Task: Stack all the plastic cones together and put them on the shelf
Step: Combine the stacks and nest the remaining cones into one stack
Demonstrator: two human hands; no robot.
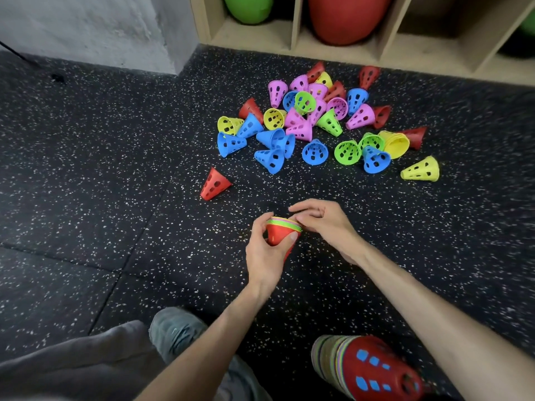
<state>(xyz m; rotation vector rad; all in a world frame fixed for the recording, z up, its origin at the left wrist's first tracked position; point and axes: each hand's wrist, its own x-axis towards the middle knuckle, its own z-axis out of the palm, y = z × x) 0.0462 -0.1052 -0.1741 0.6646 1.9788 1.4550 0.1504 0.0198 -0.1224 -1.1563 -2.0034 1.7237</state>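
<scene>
My left hand [267,256] grips a short stack of nested cones [280,230], red on the outside with green, yellow and pink rims showing at its wide end. My right hand [321,222] hovers at that rim, fingers loosely curled and touching its edge. A heap of loose perforated cones [315,123] in pink, blue, green, yellow and red lies on the floor beyond. One red cone [214,184] lies apart to the left, a yellow one [421,169] to the right. A long finished stack [367,369] lies on its side at the bottom right.
A wooden shelf unit [292,30] with open compartments stands at the back, holding a green ball [249,7] and a red ball [347,18]. The floor is black speckled rubber tile [115,183]. My knee and shoe [173,331] are at the bottom left.
</scene>
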